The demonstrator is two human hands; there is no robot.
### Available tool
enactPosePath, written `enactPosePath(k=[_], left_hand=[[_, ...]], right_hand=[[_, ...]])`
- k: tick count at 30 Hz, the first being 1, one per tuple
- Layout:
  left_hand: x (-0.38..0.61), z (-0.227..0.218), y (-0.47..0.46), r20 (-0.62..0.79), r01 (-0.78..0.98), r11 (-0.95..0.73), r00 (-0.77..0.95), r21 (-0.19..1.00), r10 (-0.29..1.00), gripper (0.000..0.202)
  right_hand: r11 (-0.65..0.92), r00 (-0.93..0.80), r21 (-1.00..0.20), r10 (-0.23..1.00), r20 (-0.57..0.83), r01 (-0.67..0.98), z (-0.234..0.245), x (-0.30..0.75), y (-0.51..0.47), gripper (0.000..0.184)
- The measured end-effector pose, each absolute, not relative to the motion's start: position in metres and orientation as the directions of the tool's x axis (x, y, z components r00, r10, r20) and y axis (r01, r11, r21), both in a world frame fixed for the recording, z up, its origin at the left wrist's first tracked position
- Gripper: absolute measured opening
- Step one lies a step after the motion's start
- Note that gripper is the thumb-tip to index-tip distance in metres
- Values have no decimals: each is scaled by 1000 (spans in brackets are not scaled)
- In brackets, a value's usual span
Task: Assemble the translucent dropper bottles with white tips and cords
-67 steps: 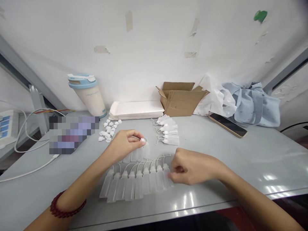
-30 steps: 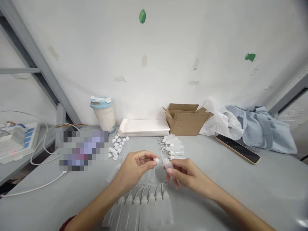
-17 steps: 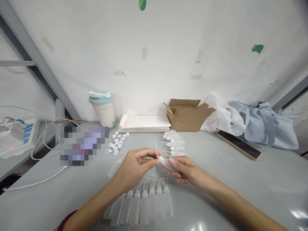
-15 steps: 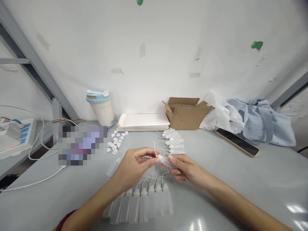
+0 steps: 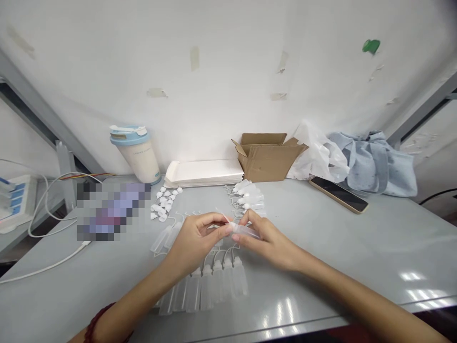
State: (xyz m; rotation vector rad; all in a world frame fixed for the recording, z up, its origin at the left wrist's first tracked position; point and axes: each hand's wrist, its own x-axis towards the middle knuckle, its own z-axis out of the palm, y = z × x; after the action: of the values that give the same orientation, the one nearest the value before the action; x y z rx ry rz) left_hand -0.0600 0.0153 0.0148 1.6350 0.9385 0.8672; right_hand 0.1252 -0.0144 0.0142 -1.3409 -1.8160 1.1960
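Observation:
My right hand grips a small translucent squeeze bottle, held sideways with its neck pointing left. My left hand pinches at the bottle's neck, where a small white cap sits. Both hands hover above the grey table. Just below them lies a row of several empty translucent bottles with thin tethers. A pile of capped bottles lies beyond my hands. Loose white caps are scattered to the left of that pile.
Along the back wall stand a blue-lidded tumbler, a stack of white trays, an open cardboard box, a plastic bag and a blue cloth bag. A phone lies at right. White cables trail at left.
My right hand lifted one bottle from the row and brought it up to my left hand's cap. The two hands now meet at the bottle's neck. The camera view shifted.

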Motion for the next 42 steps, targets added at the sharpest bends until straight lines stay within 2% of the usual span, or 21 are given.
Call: enactPosePath(k=[3, 7, 9, 13, 16, 18, 22, 25, 29, 32, 36, 42], left_hand=[[-59, 17, 10, 173, 103, -238, 431, 966, 886, 11], [-59, 16, 7, 288, 66, -349, 434, 935, 854, 10], [-60, 16, 7, 297, 57, -359, 450, 932, 842, 12], [-64, 21, 11, 203, 51, -269, 524, 962, 827, 12], [-66, 25, 11, 160, 153, -290, 558, 945, 815, 18], [-66, 24, 10, 229, 232, -418, 564, 878, 793, 22], [-65, 16, 4, 552, 209, -758, 572, 618, 607, 10], [-63, 13, 1, 635, 185, -833, 568, 522, 524, 19], [-64, 14, 1, 542, 206, -764, 595, 612, 594, 14], [-64, 15, 2, 434, 259, -682, 607, 684, 666, 10], [-62, 16, 4, 384, 303, -604, 549, 737, 743, 14], [-66, 23, 6, 193, 351, -364, 437, 863, 879, 24]], right_hand=[[61, -361, -953, 931, -54, 298, 13, 126, -14, 27], [-133, -454, -990, 881, -135, 36, 10, 126, -11, 32], [-182, -488, -982, 862, -138, -45, 9, 126, -10, 33], [-148, -470, -989, 874, -125, -13, 12, 124, -14, 32], [-107, -449, -992, 885, -125, 66, 16, 123, -20, 31], [-100, -446, -992, 886, -125, 80, 18, 123, -22, 30], [-152, -523, -987, 847, -102, -53, 16, 126, -18, 28], [-228, -576, -963, 810, -107, -142, 14, 128, -13, 31], [-260, -574, -959, 805, -148, -116, 14, 127, -11, 35], [-203, -547, -978, 824, -145, -46, 14, 126, -11, 38], [-117, -515, -992, 848, -125, 48, 15, 126, -10, 39], [134, -320, -961, 946, 51, 242, 17, 129, -10, 30]])
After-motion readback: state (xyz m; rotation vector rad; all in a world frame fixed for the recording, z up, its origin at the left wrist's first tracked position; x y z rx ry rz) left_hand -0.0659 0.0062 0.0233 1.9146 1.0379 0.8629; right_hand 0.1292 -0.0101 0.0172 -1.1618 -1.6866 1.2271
